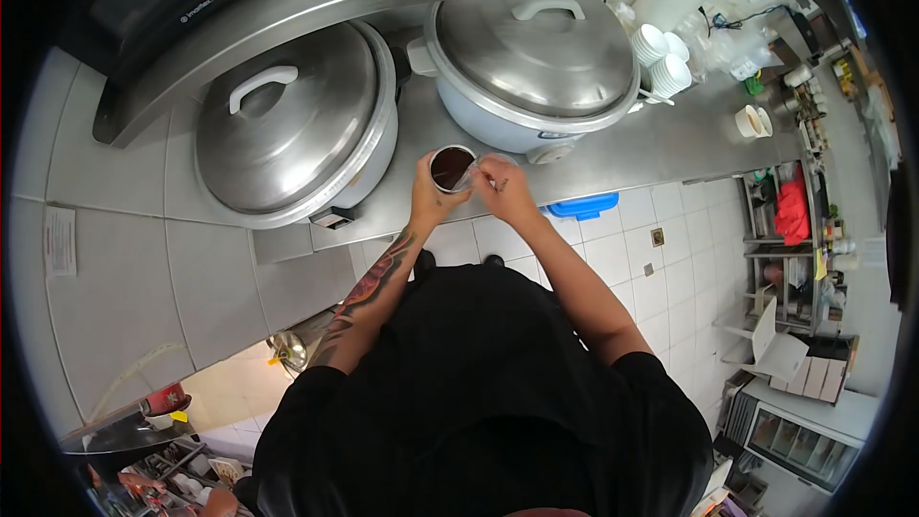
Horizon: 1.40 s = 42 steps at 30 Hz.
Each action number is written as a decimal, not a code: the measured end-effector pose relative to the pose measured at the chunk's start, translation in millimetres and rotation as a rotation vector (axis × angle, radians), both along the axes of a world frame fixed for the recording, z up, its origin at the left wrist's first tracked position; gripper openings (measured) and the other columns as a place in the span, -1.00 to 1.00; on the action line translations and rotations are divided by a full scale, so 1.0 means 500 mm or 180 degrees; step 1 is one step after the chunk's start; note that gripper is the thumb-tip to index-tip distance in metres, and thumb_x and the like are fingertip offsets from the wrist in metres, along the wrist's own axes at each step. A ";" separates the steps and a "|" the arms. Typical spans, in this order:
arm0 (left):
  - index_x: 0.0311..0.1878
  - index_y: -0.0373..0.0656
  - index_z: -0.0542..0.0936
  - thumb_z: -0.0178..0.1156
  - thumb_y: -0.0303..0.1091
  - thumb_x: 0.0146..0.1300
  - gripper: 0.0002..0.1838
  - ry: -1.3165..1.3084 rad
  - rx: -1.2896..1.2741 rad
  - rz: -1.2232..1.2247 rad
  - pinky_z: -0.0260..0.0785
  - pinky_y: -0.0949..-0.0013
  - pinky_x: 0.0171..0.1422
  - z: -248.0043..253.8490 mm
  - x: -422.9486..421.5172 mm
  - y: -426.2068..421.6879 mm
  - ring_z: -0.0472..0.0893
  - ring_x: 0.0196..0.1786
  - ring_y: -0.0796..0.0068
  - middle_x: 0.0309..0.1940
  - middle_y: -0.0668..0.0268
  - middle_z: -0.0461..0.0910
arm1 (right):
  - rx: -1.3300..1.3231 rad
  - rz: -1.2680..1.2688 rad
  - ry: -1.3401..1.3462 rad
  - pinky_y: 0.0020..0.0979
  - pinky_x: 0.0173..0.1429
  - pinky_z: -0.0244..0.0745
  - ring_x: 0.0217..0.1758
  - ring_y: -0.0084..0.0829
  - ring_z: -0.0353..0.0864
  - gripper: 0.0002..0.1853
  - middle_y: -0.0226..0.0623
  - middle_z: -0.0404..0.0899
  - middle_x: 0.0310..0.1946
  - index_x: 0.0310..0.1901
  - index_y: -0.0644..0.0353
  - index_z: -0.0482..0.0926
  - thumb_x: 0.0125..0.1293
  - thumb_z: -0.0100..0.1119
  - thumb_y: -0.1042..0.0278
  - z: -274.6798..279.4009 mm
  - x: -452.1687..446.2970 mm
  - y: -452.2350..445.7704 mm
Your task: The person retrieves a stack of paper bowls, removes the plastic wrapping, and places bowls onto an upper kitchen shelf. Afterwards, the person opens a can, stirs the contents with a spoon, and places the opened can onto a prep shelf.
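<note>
My left hand (pixel 433 197) is wrapped round a white-rimmed cup (pixel 452 169) with something dark brown inside, held over the front edge of the steel counter (pixel 613 168). Close against the cup's right side, my right hand (pixel 504 184) has its fingers pinched together. Something pale and clear shows at those fingertips by the rim; it is too small to make out. Behind the cup stand two large rice cookers with domed steel lids, one at the left (pixel 297 124) and one at the right (pixel 536 48).
Stacked white bowls (pixel 662 57) stand right of the right cooker, with white cups (pixel 753 122) farther along. Under the counter edge sits a blue lid or container (pixel 584 207). Shelves (pixel 790 258) and a white chair (pixel 771 340) are at the right. Another person's arm (pixel 144 482) shows lower left.
</note>
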<state>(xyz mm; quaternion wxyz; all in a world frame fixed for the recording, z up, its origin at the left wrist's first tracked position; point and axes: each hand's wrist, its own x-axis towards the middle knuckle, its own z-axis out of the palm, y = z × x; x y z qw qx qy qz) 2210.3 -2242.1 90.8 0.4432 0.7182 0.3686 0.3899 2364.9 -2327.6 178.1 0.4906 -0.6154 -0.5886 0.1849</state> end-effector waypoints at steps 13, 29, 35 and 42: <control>0.36 -0.29 0.28 0.74 -0.23 -0.18 0.07 0.0154 -0.0042 -0.0018 0.49 0.16 0.33 0.013 0.002 -0.010 0.65 0.22 0.07 0.15 0.00 0.60 | -0.0151 0.0136 0.0915 -0.39 -0.33 0.40 -0.45 -0.47 0.50 -0.68 -0.23 0.55 -0.42 -0.44 0.34 0.54 0.47 0.28 0.35 -0.032 0.039 0.007; 0.31 -0.12 0.47 0.65 -0.14 -0.05 -0.16 0.0449 0.1523 -0.0074 0.06 -0.25 0.56 0.096 -0.029 -0.050 0.17 0.54 -0.32 0.48 -0.12 0.19 | -0.0296 -0.0412 -0.0252 -0.12 -0.36 0.43 -0.49 -0.03 0.59 -0.55 -0.06 0.60 -0.53 -0.51 0.33 0.63 0.45 0.32 0.13 0.047 0.023 -0.005; 0.16 -0.09 0.56 0.64 -0.13 0.00 -0.33 0.0356 0.1265 -0.0275 0.03 -0.22 0.60 0.112 -0.019 -0.058 0.10 0.60 -0.29 0.53 -0.03 0.16 | -0.0474 -0.0765 0.0488 -0.23 -0.33 0.54 -0.46 -0.15 0.71 -0.54 -0.09 0.64 -0.56 -0.44 0.32 0.63 0.51 0.24 0.08 0.044 0.015 0.002; 0.16 -0.11 0.53 0.64 -0.13 0.00 -0.31 0.0397 0.1318 -0.0411 0.09 -0.21 0.55 0.118 -0.017 -0.065 0.15 0.56 -0.28 0.51 -0.02 0.18 | -0.1910 -0.0930 0.0625 -0.39 -0.43 0.61 -0.49 -0.41 0.77 -0.29 -0.22 0.65 -0.59 -0.27 0.35 0.65 0.45 0.14 -0.35 0.064 0.021 0.021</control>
